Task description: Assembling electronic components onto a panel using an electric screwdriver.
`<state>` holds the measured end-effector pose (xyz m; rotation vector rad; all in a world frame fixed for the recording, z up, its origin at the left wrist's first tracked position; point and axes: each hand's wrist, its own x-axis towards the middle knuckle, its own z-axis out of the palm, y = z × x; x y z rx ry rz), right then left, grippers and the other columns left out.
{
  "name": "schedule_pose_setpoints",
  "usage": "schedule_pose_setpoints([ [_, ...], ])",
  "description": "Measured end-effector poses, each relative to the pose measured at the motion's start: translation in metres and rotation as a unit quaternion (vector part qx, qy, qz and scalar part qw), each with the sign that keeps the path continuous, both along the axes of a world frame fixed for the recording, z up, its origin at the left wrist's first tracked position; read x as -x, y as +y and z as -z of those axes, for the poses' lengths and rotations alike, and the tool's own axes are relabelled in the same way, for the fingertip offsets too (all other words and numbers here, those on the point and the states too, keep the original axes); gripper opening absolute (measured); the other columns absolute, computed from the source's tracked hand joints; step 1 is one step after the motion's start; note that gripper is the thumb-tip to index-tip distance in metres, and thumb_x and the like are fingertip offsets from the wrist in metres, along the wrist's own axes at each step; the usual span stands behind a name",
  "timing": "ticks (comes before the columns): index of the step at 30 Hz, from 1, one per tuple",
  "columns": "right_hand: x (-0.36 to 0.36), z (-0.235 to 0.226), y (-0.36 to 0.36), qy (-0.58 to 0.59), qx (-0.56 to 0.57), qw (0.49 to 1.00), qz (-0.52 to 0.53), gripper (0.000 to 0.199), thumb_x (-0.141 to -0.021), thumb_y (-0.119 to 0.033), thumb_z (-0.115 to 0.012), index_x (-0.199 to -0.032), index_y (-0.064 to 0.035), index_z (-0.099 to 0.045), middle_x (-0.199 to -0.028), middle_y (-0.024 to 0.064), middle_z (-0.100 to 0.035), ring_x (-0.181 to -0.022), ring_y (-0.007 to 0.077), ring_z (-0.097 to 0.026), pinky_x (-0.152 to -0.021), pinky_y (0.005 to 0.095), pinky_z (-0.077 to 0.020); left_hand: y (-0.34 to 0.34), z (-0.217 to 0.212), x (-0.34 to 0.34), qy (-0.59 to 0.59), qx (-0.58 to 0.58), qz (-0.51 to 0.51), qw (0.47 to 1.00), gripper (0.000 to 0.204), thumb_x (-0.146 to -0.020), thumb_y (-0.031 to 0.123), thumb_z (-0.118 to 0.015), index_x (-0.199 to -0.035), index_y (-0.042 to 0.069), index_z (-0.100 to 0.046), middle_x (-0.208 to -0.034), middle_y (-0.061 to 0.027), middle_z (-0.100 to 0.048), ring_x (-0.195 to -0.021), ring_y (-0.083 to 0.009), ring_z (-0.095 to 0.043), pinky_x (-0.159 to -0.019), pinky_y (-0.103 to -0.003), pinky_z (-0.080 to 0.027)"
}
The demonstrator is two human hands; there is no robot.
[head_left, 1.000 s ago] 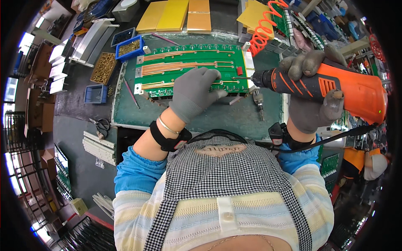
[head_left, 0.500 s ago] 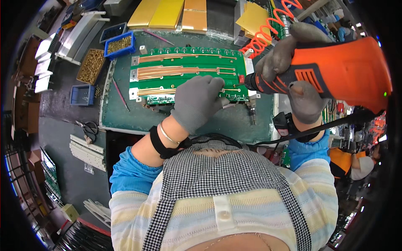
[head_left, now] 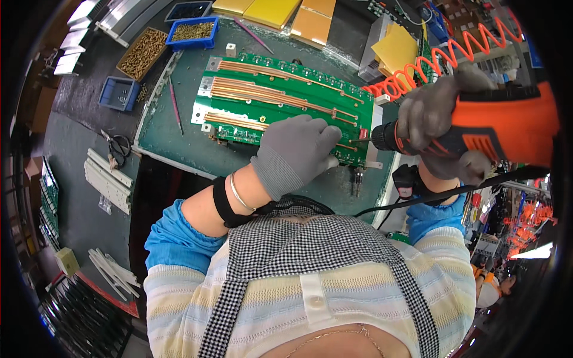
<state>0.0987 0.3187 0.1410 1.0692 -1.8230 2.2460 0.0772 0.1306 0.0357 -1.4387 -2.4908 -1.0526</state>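
Note:
My right hand [head_left: 427,116], in a dark grey glove, grips an orange-and-black power screwdriver [head_left: 507,122]. Its thin bit points left onto the right end of a green circuit board [head_left: 286,111], close to a small red part [head_left: 363,133]. Copper-coloured rods [head_left: 256,92] run lengthwise along the board. Over the board's near right edge lies my left hand [head_left: 298,152], gloved in grey, its fingers curled down beside the bit. Its fingertips are mostly hidden, so what they hold, if anything, does not show.
Left of the board stand a blue bin of brass parts [head_left: 192,33], a brown tray of brass pieces [head_left: 143,53] and a smaller blue bin [head_left: 118,93]. A pen [head_left: 175,106] and scissors [head_left: 116,149] lie nearby. An orange coiled hose [head_left: 441,59] hangs behind the screwdriver.
The whole view has turned, so the board appears tilted clockwise and the screwdriver sits lower and further right. The bit stays at the board's right end, and both hands keep their places on their things.

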Motion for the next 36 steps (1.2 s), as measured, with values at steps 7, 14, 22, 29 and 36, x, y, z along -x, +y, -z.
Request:
schedule_pose_setpoints([
  [7, 0.004, -0.001, 0.003, 0.002, 0.013, 0.998, -0.062, 0.096, -0.066, -0.044, -0.078, -0.136, 0.0002, -0.029, -0.078, 0.0057, -0.056, -0.049, 0.0150, -0.054, -0.043, 0.0293, -0.0472, 0.001, 0.002, -0.005, 0.055, 0.015, 0.036, 0.998, 0.034, -0.063, 0.027, -0.070, -0.096, 0.017, -0.065, -0.071, -0.0003, -0.053, -0.069, -0.0193, -0.056, -0.054, -0.033, -0.046],
  [14, 0.008, 0.002, 0.009, 0.001, 0.057, 0.994, -0.091, 0.089, -0.066, -0.041, -0.078, -0.132, 0.0005, -0.035, -0.074, 0.0059, -0.055, -0.047, 0.0164, -0.054, -0.040, 0.0296, -0.0455, 0.001, 0.002, -0.009, 0.112, 0.005, 0.063, 0.992, 0.021, -0.066, 0.026, -0.068, -0.086, 0.018, -0.066, -0.070, -0.0009, -0.051, -0.069, -0.0200, -0.055, -0.055, -0.032, -0.045],
  [22, -0.012, 0.004, -0.001, -0.003, 0.126, 0.983, -0.133, 0.074, -0.068, -0.024, -0.072, -0.125, 0.0077, -0.037, -0.074, 0.0114, -0.055, -0.052, 0.0167, -0.054, -0.043, 0.0267, -0.0431, -0.016, -0.015, -0.028, 0.014, 0.006, 0.099, 0.995, 0.019, -0.069, 0.020, -0.067, -0.086, 0.013, -0.064, -0.075, -0.0050, -0.054, -0.073, -0.0247, -0.055, -0.062, -0.035, -0.046],
  [29, -0.016, -0.003, -0.004, 0.057, -0.029, 0.979, 0.192, 0.041, -0.084, -0.031, -0.054, -0.103, 0.0052, -0.054, -0.072, 0.0108, -0.054, -0.058, 0.0189, -0.054, -0.052, 0.0287, -0.0433, -0.004, -0.033, -0.020, -0.146, 0.022, -0.030, 0.989, 0.040, -0.068, 0.028, -0.071, -0.103, 0.010, -0.062, -0.083, -0.0110, -0.057, -0.079, -0.0280, -0.058, -0.070, -0.038, -0.047],
  [36, -0.034, -0.011, 0.002, -0.036, -0.075, 0.988, 0.129, 0.033, -0.069, -0.029, -0.064, -0.081, -0.0044, -0.046, -0.067, 0.0032, -0.048, -0.060, 0.0143, -0.051, -0.060, 0.0305, -0.0448, 0.030, -0.022, -0.008, -0.060, 0.106, 0.068, 0.990, 0.039, -0.067, 0.034, -0.069, -0.100, 0.014, -0.065, -0.090, -0.0074, -0.061, -0.091, -0.0273, -0.059, -0.076, -0.039, -0.047],
])
